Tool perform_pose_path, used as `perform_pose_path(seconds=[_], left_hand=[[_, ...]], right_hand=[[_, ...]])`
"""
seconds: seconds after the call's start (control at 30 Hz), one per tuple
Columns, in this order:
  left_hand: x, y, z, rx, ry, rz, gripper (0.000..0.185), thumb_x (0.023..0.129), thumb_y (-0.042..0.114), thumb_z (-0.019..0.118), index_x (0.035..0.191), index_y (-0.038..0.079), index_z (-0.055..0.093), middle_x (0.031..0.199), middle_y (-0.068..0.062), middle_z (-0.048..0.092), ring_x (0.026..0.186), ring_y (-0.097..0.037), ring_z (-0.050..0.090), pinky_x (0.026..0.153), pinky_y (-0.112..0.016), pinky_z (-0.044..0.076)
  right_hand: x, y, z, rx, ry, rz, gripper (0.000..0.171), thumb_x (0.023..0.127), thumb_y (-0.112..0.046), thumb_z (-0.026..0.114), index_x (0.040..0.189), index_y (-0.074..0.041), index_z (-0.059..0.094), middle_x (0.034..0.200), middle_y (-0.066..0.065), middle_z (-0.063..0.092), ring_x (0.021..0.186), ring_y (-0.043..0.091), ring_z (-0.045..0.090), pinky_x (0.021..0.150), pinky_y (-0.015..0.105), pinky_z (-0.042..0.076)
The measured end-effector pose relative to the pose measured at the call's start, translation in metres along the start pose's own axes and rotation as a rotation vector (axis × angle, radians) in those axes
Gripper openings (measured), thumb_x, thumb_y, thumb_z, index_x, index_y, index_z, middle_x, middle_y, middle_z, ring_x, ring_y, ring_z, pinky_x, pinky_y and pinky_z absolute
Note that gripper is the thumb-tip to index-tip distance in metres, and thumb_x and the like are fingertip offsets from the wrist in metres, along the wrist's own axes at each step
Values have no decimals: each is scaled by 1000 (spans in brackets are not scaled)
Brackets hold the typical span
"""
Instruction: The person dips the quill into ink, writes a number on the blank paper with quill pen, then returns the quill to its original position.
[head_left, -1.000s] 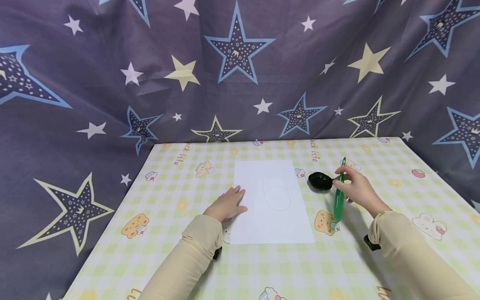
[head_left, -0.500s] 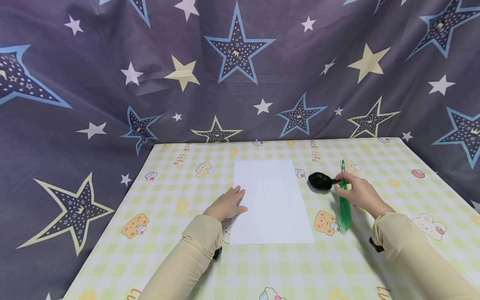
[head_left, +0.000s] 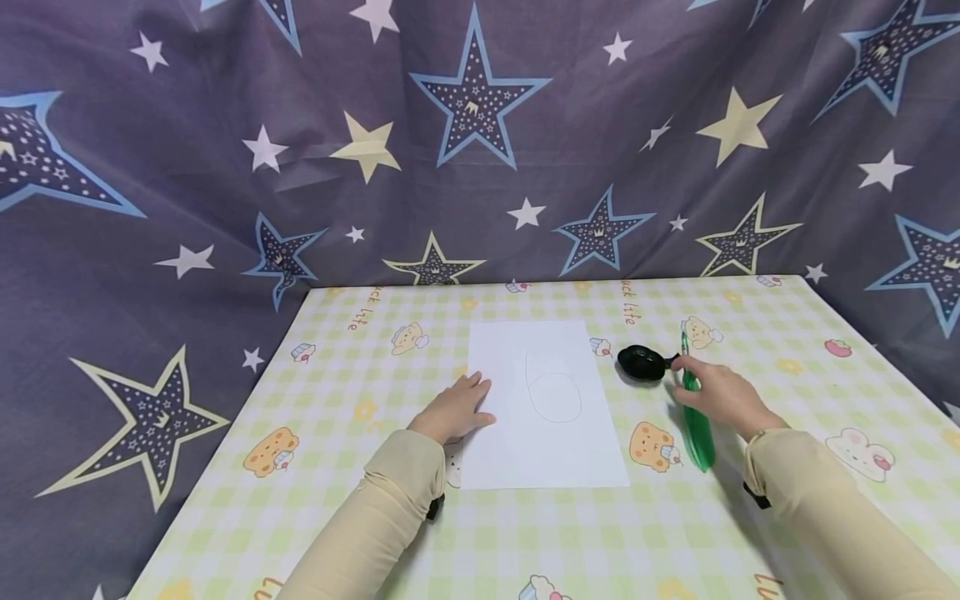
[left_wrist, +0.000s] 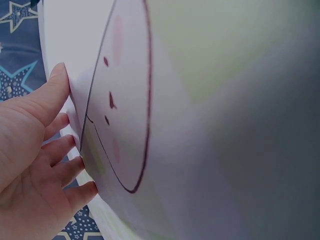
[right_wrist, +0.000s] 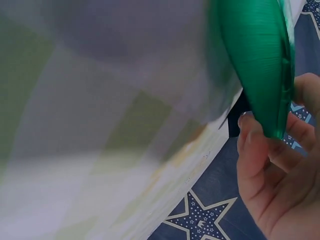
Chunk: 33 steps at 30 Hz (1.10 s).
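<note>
A white sheet of paper [head_left: 510, 450] lies mid-table, with a thin drawn line shaped like a 6 on it. My left hand [head_left: 456, 408] rests at its left edge, fingers spread; in the left wrist view the fingers [left_wrist: 75, 197] lie along that edge. To the right, my right hand [head_left: 723, 396] holds a long green glossy object [head_left: 699, 433], slim at the far end and wide at the near end. In the right wrist view its green body [right_wrist: 260, 55] tapers down to the fingers. A black shiny oval piece [head_left: 641, 363] with a short stem lies just left of these fingers.
A checked tablecloth [head_left: 450, 550] with cartoon prints covers the table. Behind and to the left hangs a dark curtain [head_left: 480, 200] with a star pattern. A small black device shows under each sleeve.
The green object's wide end has swung right and toward me, and its slim end has come lower. My right hand has shifted slightly right. The left hand and the paper have stayed still.
</note>
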<state>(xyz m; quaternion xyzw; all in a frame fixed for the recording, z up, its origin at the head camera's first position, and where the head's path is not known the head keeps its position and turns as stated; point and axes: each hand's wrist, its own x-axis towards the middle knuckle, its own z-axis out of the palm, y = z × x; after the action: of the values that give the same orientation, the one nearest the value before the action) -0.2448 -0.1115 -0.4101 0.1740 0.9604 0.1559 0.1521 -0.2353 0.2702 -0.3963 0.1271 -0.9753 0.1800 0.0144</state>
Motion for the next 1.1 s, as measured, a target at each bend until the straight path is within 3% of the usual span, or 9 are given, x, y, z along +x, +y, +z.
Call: perform_pose_path(seconds=[0.47, 1.1], left_hand=[[0, -1, 1, -8, 3, 12, 63, 93, 32, 55, 143, 3, 31, 149, -14, 20, 137, -31, 14, 110, -44, 17], [1, 1, 0, 10, -5, -16, 64, 92, 33, 56, 144, 5, 31, 150, -13, 21, 137, -29, 13, 110, -43, 17]], right_hand=[[3, 0, 8, -70, -55, 16, 35, 81, -15, 67, 113, -2, 59, 112, 27, 58, 94, 40, 57, 71, 54, 48], [0, -1, 13, -140, -83, -4, 30, 82, -17, 68, 108, -6, 61, 100, 18, 58, 83, 34, 59, 64, 51, 49]])
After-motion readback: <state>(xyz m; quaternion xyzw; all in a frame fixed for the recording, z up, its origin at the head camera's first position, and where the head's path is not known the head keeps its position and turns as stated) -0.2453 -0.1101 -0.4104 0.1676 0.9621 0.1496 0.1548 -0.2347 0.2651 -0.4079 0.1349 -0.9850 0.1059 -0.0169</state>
